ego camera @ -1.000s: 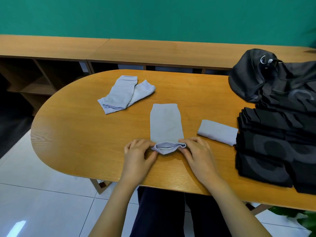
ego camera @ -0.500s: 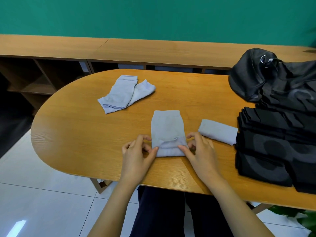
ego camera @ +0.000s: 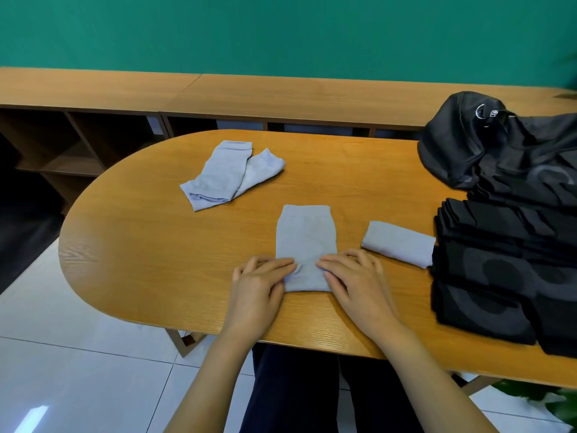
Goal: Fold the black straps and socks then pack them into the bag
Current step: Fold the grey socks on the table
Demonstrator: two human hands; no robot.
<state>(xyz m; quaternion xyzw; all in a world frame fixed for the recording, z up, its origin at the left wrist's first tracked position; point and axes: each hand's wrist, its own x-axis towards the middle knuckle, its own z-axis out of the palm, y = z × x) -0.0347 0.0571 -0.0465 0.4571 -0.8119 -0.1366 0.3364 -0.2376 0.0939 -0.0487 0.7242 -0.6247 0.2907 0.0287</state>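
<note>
A pale grey sock (ego camera: 306, 235) lies lengthwise at the front middle of the wooden table (ego camera: 150, 245), its near end folded over. My left hand (ego camera: 260, 287) and my right hand (ego camera: 352, 281) press flat on that folded end from either side, fingertips nearly meeting. A folded grey sock (ego camera: 398, 242) lies just right of it. Loose grey socks (ego camera: 229, 175) lie overlapped at the back left. A stack of folded black straps (ego camera: 502, 270) sits at the right, with the black bag (ego camera: 487, 148) behind it.
Long wooden shelving (ego camera: 218, 98) runs behind the table under a green wall. White floor tiles (ego camera: 62, 370) show below the table's rounded left end. Green leaves (ego camera: 555, 401) sit at the bottom right corner.
The sock's near end was lifted, carried away from me and laid down over the sock. My hands went from pinching that end to pressing the fold flat.
</note>
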